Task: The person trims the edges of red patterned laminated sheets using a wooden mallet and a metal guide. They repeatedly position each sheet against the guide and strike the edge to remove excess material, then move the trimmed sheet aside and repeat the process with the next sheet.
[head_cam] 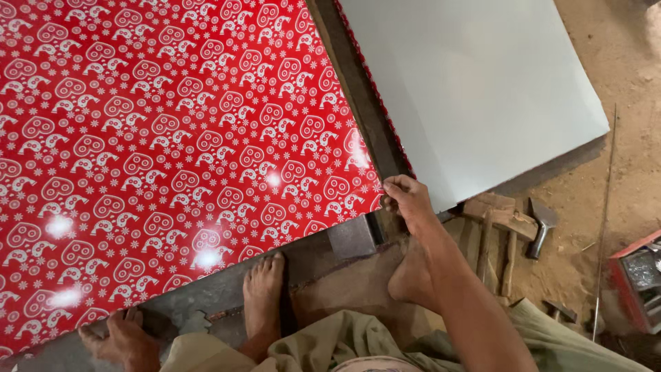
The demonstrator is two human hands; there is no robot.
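Note:
A large glossy red sheet (165, 138) with a white heart-and-flower pattern fills the left and middle of the view. My right hand (406, 198) pinches its near right corner. My left hand (113, 337) grips the sheet's near edge at the lower left. A plain pale grey sheet (475, 83) lies to the right, with a thin red patterned edge along its left side. A dark metal bar (358, 103) runs between the two sheets. My bare feet (265, 296) rest on the metal just below the red sheet.
A hammer-like tool (540, 227) and wooden pieces (496, 234) lie on the sandy floor at the right. A red box (637, 279) with small metal parts sits at the far right edge. A thin rod (606, 207) lies on the ground.

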